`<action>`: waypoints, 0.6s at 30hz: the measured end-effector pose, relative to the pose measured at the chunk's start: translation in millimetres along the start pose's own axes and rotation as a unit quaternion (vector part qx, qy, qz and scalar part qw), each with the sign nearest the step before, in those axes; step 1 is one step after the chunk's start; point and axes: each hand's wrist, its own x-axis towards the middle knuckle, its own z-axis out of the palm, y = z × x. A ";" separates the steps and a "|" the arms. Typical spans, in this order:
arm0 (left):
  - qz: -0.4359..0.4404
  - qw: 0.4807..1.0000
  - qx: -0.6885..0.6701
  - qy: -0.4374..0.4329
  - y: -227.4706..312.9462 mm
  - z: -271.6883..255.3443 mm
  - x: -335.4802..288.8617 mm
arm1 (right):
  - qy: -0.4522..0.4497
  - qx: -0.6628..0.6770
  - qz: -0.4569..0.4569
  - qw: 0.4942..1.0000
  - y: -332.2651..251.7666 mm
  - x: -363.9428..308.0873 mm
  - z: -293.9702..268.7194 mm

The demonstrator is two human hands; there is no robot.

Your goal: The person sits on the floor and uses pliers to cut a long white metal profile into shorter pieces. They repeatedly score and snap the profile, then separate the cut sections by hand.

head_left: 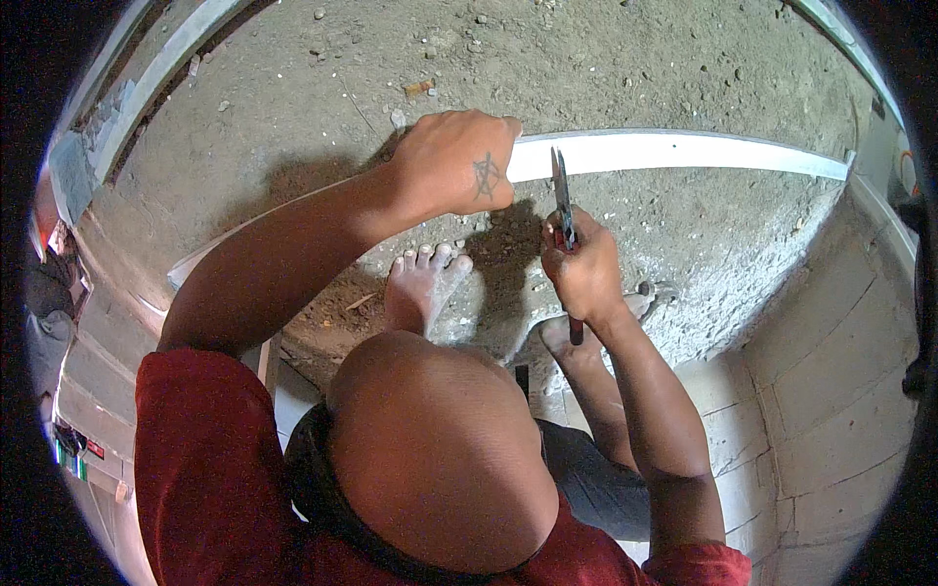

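Note:
A long white strip [674, 151], which looks like a thin metal or plastic profile, runs across in front of me from the lower left to the right. My left hand [454, 161] is closed around it near its middle, the fingers curled over and mostly hidden. In my right hand [586, 264] are snips [564, 200] with dark blades and red handles, pointing away from me. The blade tips overlap the strip's face just right of my left hand; whether they touch it I cannot tell. The blades look slightly parted.
Bare dirt ground [625, 68] with pebbles lies beyond the strip. An orange-brown scrap [420, 87] rests on it. My bare left foot [415, 288] and right foot [567, 337] are below the strip. A block wall [831, 361] stands at right, light framing [147, 107] at far left.

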 end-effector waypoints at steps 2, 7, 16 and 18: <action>0.002 1.000 0.003 0.020 2.8 0.7 -3.4 | -0.004 0.010 0.015 1.000 -0.6 -3.4 0.1; 0.012 1.000 0.003 0.010 6.5 -1.9 -4.0 | 0.006 0.013 0.009 1.000 -1.2 -6.9 -1.2; 0.034 0.999 -0.008 0.020 2.6 -4.1 -1.3 | -0.010 0.035 -0.028 0.999 4.8 1.8 -7.7; 0.030 0.999 -0.006 0.026 2.5 -2.3 -1.4 | -0.002 0.032 -0.031 0.999 5.6 3.0 -6.3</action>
